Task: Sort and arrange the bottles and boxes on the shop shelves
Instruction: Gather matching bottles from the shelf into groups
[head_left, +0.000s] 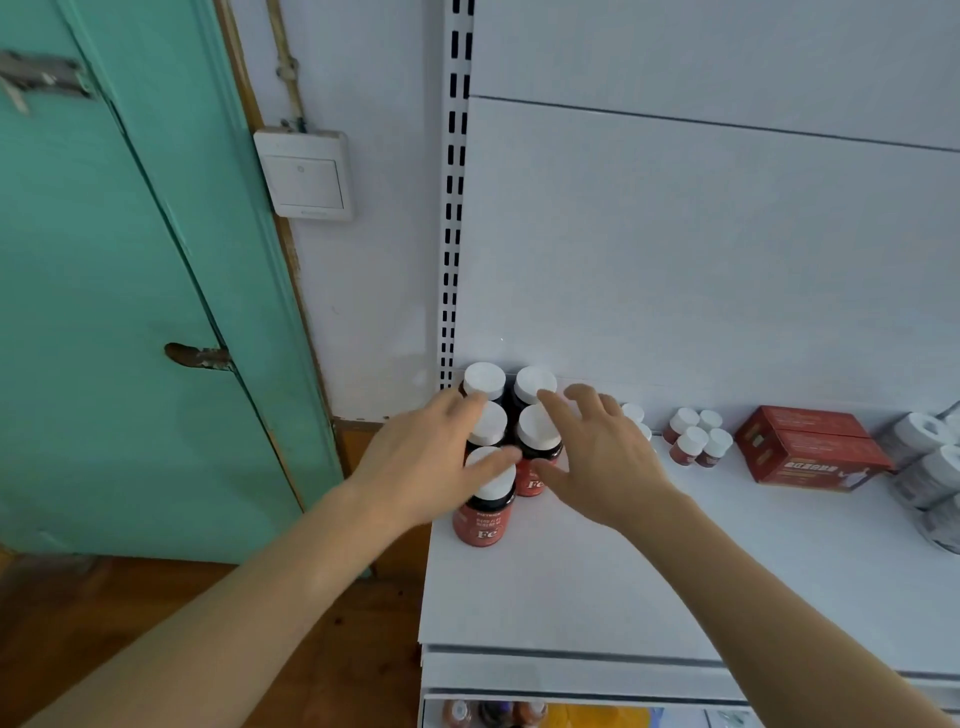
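Several red "Fe" bottles with white caps stand in two rows at the left end of the white shelf (571, 587). My left hand (426, 462) lies against the left row, thumb across the cap of the front bottle (485, 506). My right hand (597, 457) has spread fingers touching the right row around the second bottle (537, 441). Neither hand curls round a bottle. Small red bottles (696, 436) and stacked red boxes (810, 449) stand further right on the same shelf.
White wrapped rolls in a wire holder (930, 467) sit at the far right. A green door (130, 312) and a wall switch (304, 174) are left of the shelf upright (452, 208). More bottles (493, 713) show on a lower shelf.
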